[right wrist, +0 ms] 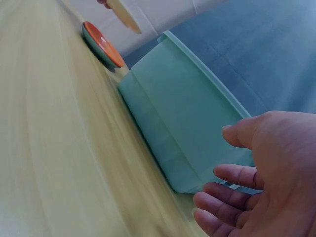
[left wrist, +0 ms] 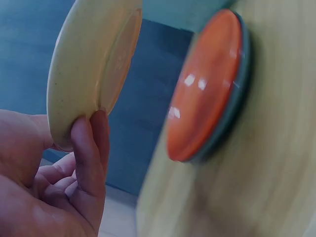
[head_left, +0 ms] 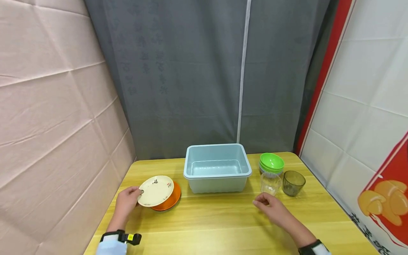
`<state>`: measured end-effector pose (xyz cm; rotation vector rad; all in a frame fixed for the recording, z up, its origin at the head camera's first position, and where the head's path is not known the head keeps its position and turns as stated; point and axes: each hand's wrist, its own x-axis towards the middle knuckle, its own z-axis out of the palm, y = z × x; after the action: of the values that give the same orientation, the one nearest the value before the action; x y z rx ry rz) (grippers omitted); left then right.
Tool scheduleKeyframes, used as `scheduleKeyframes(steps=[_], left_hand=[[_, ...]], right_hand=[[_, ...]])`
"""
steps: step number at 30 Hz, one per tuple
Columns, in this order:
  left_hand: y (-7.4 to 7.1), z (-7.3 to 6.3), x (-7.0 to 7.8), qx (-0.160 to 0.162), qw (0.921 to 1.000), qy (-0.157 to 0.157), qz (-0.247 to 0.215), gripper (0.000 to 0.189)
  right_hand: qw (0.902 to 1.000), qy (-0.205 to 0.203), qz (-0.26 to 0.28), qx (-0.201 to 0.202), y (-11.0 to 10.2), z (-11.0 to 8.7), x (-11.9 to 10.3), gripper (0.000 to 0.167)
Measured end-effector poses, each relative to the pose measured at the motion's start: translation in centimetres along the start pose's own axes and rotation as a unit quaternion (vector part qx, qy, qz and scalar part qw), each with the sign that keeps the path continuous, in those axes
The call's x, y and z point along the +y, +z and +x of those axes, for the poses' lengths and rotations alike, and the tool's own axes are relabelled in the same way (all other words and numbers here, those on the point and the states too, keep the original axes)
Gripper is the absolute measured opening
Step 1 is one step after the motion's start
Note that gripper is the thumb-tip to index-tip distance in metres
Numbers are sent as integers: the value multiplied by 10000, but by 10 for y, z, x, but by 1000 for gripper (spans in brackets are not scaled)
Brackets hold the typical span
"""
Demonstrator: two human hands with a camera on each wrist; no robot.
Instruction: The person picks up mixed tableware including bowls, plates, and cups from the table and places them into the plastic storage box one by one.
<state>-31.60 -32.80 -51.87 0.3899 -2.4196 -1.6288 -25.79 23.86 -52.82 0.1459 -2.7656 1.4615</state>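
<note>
A white plate (head_left: 157,191) with small printed motifs is pinched at its rim by my left hand (head_left: 126,200). In the left wrist view the thumb is behind the plate's edge and the fingers (left wrist: 88,153) press its underside. Below it, apart from it, an orange plate (head_left: 172,199) lies on a dark green dish (left wrist: 236,101) on the table. My right hand (head_left: 271,209) hovers over the table, holding nothing, its fingers loosely bent. Nearest to it is a clear glass (head_left: 270,183). A light blue plastic basin (head_left: 218,185) stands between the hands, its inside bare.
Green bowls (head_left: 271,162) are stacked at the back right of the wooden table (head_left: 204,226), with a smoky tinted glass (head_left: 293,183) in front of them. A grey curtain (head_left: 178,78) hangs behind the table, and pale cloth walls (head_left: 57,134) flank it.
</note>
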Motion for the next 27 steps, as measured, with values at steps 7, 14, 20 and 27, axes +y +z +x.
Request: scheduleKeyframes(steps=[7,14,20,27], left_hand=[[-7,-21,38,-92,9996,108,-227,40],[0,-34,69,-264,9974,323,-582,37],[18,-42,88,-459,9970,404,-470,34],[56,-43,105,-809,9932,525,-646,26]], right_hand=[[9993,-312,2,-207,-8,1,-16,21],[9949,-494,298,-824,-14,4,-34,28],[9916,-487,617,-1025,-14,10,-52,37],[9908,-545,745,-990,-9,19,-77,37]])
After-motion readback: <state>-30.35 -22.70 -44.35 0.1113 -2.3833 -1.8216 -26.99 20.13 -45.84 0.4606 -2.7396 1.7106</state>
